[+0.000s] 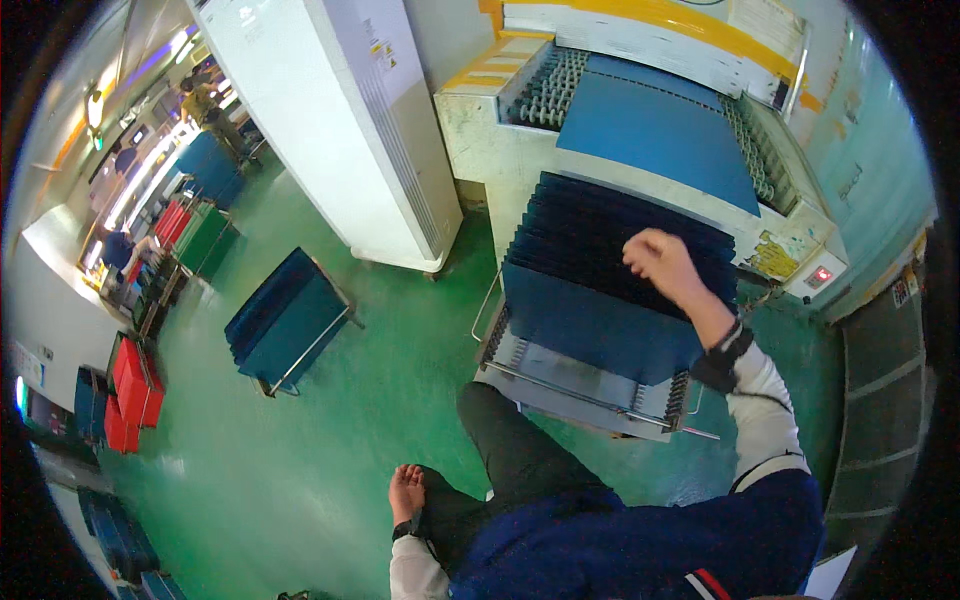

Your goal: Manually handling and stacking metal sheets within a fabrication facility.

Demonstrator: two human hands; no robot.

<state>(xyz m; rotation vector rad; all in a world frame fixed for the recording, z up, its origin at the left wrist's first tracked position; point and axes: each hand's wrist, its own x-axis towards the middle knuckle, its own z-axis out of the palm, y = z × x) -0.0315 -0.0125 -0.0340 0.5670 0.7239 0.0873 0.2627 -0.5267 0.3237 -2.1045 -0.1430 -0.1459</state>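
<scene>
A wheeled rack (570, 385) in front of me holds several dark blue flat panels (600, 315), standing on edge one behind another. Over the panels is my right hand (662, 265), its fingers loosely curled and no object visible in them. Whether it touches a panel's edge I cannot tell. My left hand (407, 490) hangs beside my left thigh, fingers slightly apart, holding nothing. Beyond the rack, a lighter blue panel (650, 125) lies flat on the roller bed of a cream-coloured machine (475, 135).
A tall white cabinet unit (330, 120) stands left of the machine. On the green floor (330, 460) is a second rack of blue panels (290, 325). Red bins (135, 390) line the far left, and co-workers (205, 105) are at benches farther back.
</scene>
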